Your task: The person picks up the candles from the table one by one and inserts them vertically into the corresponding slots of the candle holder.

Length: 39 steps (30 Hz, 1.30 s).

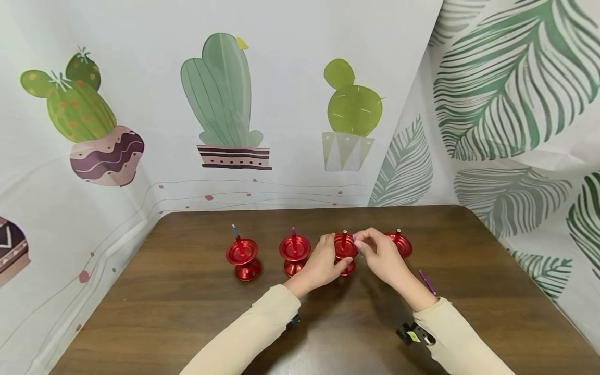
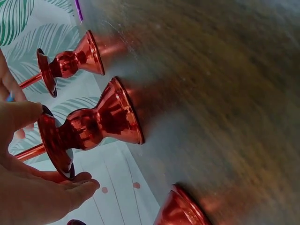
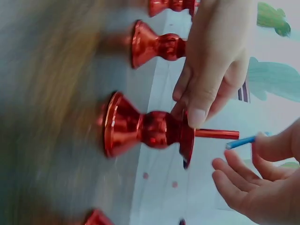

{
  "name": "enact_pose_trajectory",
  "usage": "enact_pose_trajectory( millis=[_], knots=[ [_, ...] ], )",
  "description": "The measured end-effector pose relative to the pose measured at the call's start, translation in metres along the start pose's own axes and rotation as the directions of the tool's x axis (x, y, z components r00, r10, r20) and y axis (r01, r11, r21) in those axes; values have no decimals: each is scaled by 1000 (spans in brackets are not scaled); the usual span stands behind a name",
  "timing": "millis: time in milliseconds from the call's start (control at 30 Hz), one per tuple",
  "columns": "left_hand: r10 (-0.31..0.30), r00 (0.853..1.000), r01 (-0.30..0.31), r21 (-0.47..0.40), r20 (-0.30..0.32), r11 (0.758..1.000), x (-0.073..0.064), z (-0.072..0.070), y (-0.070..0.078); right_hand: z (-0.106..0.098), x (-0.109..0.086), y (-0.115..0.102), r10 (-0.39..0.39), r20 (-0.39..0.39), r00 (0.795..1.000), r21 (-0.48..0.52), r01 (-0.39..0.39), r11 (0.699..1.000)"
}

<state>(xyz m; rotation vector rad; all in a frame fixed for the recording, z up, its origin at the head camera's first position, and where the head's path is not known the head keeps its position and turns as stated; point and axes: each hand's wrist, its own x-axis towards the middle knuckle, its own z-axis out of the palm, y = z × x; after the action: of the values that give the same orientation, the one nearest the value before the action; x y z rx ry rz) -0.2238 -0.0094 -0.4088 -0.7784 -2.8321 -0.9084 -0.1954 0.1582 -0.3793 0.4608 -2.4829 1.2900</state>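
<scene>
My left hand (image 1: 323, 265) grips the dish rim of a shiny red candle holder (image 3: 157, 129), third from the left, which stands upright on the table. A thin red tube (image 3: 216, 134) rises from its dish. Between thumb and fingers, my right hand (image 1: 382, 258) pinches a thin blue candle (image 3: 243, 142). In the right wrist view its lower tip is close to the tube's open end; whether they touch I cannot tell. Partly behind my right hand stands the rightmost red holder (image 1: 404, 248), its tube showing no candle.
The leftmost red holder (image 1: 247, 271) carries a blue candle (image 1: 235, 230), and the second holder (image 1: 294, 255) a purple one (image 1: 294, 232). Another purple candle (image 1: 427, 282) lies on the brown table (image 1: 178, 302), right of my right hand. A printed cloth (image 1: 290, 104) hangs behind.
</scene>
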Motion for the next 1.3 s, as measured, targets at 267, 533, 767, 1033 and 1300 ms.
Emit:
enact_pose_trajectory(
  millis=[267,533,767,1033,1300],
  knots=[
    [3,1000,-3,0,3,1000,0,2,2,12,25,-1,146,-60,987,368,-114,923],
    [8,1000,-8,-3,5,1000,0,3,2,20,34,1,114,-113,987,450,-51,891],
    [9,1000,-9,-9,2,1000,-1,2,3,27,35,7,47,-115,992,431,7,902],
    [8,1000,-8,-9,7,1000,-2,0,1,21,31,-11,3,-65,998,310,17,950],
    [-5,1000,5,0,1,1000,-3,1,1,24,32,0,-19,-72,997,250,37,968]
  ],
)
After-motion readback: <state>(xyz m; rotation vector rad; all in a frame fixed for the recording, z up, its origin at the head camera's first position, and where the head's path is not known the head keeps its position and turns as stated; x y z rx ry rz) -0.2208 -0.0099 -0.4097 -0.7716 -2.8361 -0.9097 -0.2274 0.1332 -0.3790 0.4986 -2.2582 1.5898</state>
